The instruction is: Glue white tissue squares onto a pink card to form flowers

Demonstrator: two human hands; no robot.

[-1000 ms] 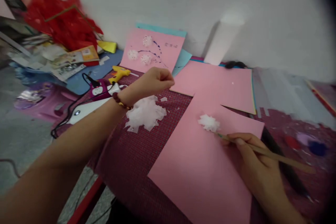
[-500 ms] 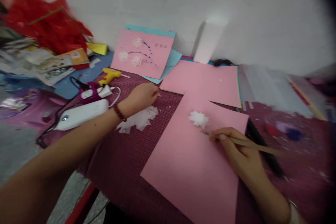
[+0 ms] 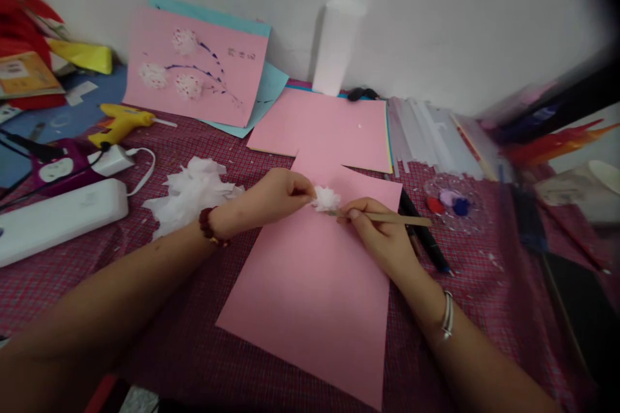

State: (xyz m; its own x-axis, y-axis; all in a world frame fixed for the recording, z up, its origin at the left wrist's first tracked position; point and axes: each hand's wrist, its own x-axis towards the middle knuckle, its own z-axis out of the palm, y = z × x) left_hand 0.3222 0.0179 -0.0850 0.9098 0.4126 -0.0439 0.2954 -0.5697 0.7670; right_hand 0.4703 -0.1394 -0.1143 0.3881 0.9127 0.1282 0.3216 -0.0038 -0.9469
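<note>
A pink sheet of paper [image 3: 305, 297] lies lengthwise in front of me, with a small fluffy white paper flower [image 3: 327, 198] near its upper part. My left hand [image 3: 276, 199] is closed in a pinch at the flower's left edge. Whatever it pinches is too small to make out. From the right, my right hand [image 3: 382, 235] grips a slim pale wooden stick [image 3: 404, 219], its tip at the flower's lower right edge. To the left of the sheet rests a heap of white tissue pieces [image 3: 191, 190], partly behind my left wrist.
A finished pink picture [image 3: 217, 103] leans on the wall. A yellow glue gun [image 3: 119, 124], a power strip [image 3: 51, 171] and a white power bank [image 3: 68, 219] lie left. On the right are a clear paint palette [image 3: 472, 213], a black pen [image 3: 429, 242] and translucent strips [image 3: 426, 132].
My left hand has moved right, from above the tissue heap to the flower. The stick's tip is now against the flower. The view has swung right.
</note>
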